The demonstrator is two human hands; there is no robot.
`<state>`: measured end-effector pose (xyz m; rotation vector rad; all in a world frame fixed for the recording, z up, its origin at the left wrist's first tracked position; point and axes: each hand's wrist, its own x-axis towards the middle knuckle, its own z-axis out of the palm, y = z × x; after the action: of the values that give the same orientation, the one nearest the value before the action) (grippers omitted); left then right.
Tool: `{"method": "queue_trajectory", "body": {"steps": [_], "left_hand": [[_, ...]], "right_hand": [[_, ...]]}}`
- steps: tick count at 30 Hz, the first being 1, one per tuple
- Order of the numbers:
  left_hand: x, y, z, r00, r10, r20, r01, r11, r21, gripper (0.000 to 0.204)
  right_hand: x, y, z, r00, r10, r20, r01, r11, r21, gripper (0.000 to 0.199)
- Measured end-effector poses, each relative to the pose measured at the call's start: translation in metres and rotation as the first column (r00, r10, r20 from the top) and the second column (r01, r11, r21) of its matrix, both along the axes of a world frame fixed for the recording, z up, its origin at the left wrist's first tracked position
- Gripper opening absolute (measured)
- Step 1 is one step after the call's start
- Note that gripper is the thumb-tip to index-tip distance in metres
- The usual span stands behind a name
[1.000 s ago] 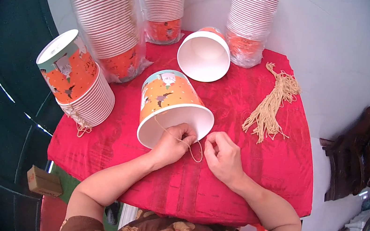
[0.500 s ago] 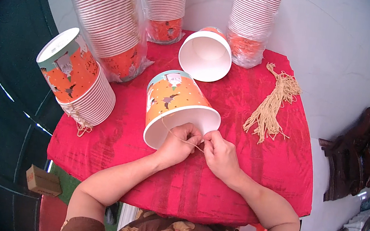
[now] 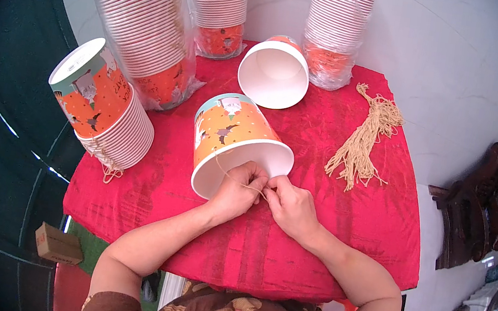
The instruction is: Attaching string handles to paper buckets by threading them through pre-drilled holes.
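Observation:
An orange paper bucket (image 3: 236, 129) with a teal band and cartoon figures lies on its side, its white mouth turned toward me. One end of a thin tan cord (image 3: 222, 167) passes through its wall near the rim. My left hand (image 3: 239, 191) pinches the cord at the mouth, fingertips partly inside. Close against it, my right hand (image 3: 291, 205) is closed on the cord too, thumb and forefinger together. The fingers hide the cord's end and whatever lies between the fingertips.
A bundle of tan cords (image 3: 364, 140) lies at the right. Behind, another bucket (image 3: 273, 73) rests on its side. Nested buckets (image 3: 100, 103) with cord loops stand upside down at left. Tall plastic-wrapped stacks (image 3: 144, 20) line the back of the red-covered table (image 3: 312, 247).
My fingertips have drawn closer together at the bucket's mouth, and the cord between them has shifted slightly. The whole scene sits a few pixels further left.

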<state>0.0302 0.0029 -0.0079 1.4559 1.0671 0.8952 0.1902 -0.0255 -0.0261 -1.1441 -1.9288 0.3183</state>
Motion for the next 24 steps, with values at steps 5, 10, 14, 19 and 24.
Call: {"method": "queue_trajectory", "body": {"steps": [5, 10, 14, 19, 24], "left_hand": [[0.001, -0.001, -0.001, 1.000, 0.020, -0.010, -0.019, 0.998, 0.051, 0.010], [0.000, 0.000, -0.001, 1.000, -0.007, -0.008, 0.008, 1.000, 0.028, 0.012], [-0.004, 0.002, -0.004, 0.998, -0.067, -0.007, 0.067, 0.998, 0.021, 0.015], [-0.008, -0.003, 0.001, 0.995, -0.045, -0.090, 0.050, 0.997, 0.056, 0.015], [-0.014, -0.003, -0.005, 0.961, 0.055, -0.270, 0.054, 0.923, 0.381, 0.008]], "right_hand": [[-0.004, 0.002, 0.002, 0.998, -0.059, -0.020, 0.059, 0.998, -0.015, 0.009], [-0.004, 0.001, 0.004, 0.994, -0.086, -0.071, 0.083, 0.996, -0.042, 0.008], [-0.004, 0.001, 0.004, 0.995, -0.093, -0.034, 0.091, 0.995, -0.046, 0.009], [-0.004, 0.002, 0.003, 0.995, -0.102, -0.015, 0.102, 0.994, -0.037, 0.010], [-0.004, 0.002, 0.002, 0.995, -0.099, 0.008, 0.099, 0.995, -0.026, 0.010]]}}
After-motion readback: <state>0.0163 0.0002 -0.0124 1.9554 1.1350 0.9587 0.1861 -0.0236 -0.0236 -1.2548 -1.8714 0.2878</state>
